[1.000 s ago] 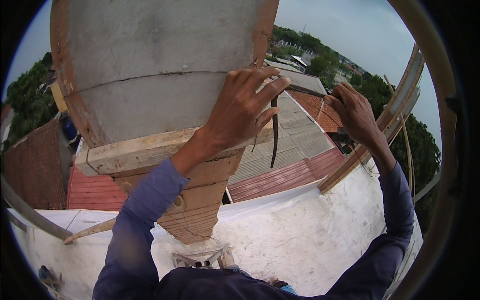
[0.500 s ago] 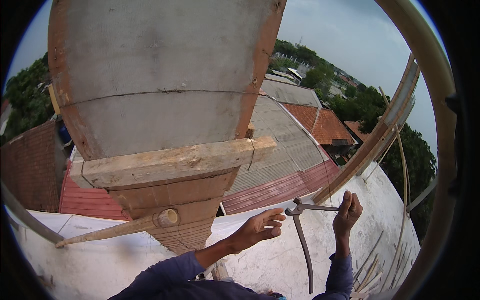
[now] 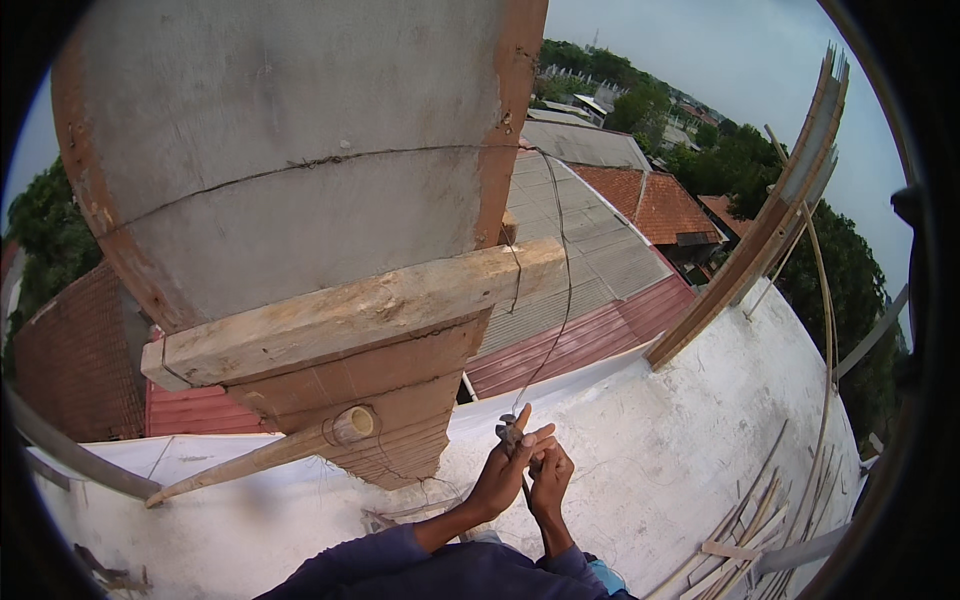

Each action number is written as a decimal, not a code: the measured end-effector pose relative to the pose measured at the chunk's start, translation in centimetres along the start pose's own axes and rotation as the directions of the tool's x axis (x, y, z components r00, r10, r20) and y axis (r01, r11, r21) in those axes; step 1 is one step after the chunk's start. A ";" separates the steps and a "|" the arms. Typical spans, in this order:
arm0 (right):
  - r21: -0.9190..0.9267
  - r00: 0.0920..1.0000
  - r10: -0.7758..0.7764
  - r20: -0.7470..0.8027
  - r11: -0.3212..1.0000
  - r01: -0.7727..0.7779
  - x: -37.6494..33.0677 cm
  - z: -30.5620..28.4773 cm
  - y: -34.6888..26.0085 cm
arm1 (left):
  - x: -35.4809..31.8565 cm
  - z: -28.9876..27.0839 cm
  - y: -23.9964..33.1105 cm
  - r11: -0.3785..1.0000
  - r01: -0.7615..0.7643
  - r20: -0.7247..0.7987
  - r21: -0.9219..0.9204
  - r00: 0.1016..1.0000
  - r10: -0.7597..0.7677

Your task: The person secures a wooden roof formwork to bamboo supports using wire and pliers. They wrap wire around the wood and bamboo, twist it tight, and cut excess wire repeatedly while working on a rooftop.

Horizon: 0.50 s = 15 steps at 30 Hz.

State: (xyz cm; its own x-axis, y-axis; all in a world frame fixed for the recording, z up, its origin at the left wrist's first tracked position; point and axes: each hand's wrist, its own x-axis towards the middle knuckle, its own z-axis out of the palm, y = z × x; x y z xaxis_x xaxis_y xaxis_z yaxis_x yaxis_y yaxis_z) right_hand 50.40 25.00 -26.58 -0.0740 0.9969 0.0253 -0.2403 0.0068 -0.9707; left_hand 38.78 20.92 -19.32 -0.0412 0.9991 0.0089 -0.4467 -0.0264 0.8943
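Note:
My left hand [image 3: 497, 482] and my right hand [image 3: 549, 483] are close together low in the middle of the view. Between them is a pair of dark metal pincers [image 3: 508, 432], its head showing above the left hand's fingers. Both hands are closed about its handles, which are mostly hidden; some left fingertips point up. A thin tie wire [image 3: 568, 270] runs from the edge of the tall formwork panel [image 3: 330, 110] down to the pincers' jaws. Whether the jaws grip the wire is too small to tell.
A timber beam [image 3: 370, 308] lies across the panel, wired to it. A bamboo pole [image 3: 240, 465] juts out below. At right, another tall form [image 3: 755, 240] rises from the white roof surface [image 3: 650, 470]. Loose wood strips [image 3: 735, 545] lie lower right. Neighbouring roofs spread beyond.
My right hand has moved left and down with the pincers, meeting my left hand. The pincers' spread handles have come together. The wire now leads down to the hands. The view has shifted slightly.

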 end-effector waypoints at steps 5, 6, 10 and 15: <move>-0.091 0.933 0.306 0.190 0.951 -0.294 -3.0 -2.8 3.7 | -3.3 -2.0 -5.0 0.974 -0.142 -0.062 0.176 0.986 0.155; -0.183 0.935 0.299 0.192 0.947 -0.265 -3.5 -3.4 4.3 | -4.0 -2.5 -5.9 0.981 -0.091 -0.044 0.169 0.994 0.100; -0.516 0.992 0.085 -0.097 0.848 -0.123 -2.3 -6.4 4.8 | -6.4 -4.6 -7.8 0.923 -0.248 -0.007 0.293 0.965 0.261; -0.350 0.647 -0.178 -0.742 0.925 -0.148 2.8 -9.2 -3.1 | -7.9 -7.5 -3.0 0.927 -0.185 -0.189 0.326 0.948 0.255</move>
State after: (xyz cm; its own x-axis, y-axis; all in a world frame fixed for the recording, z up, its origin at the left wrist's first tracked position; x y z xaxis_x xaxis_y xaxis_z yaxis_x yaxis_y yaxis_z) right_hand 59.81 28.53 -25.66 0.7129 0.7012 0.0113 0.1277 -0.1139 -0.9852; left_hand 33.72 12.87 -25.39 -0.3223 0.9343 0.1520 -0.1157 -0.1983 0.9733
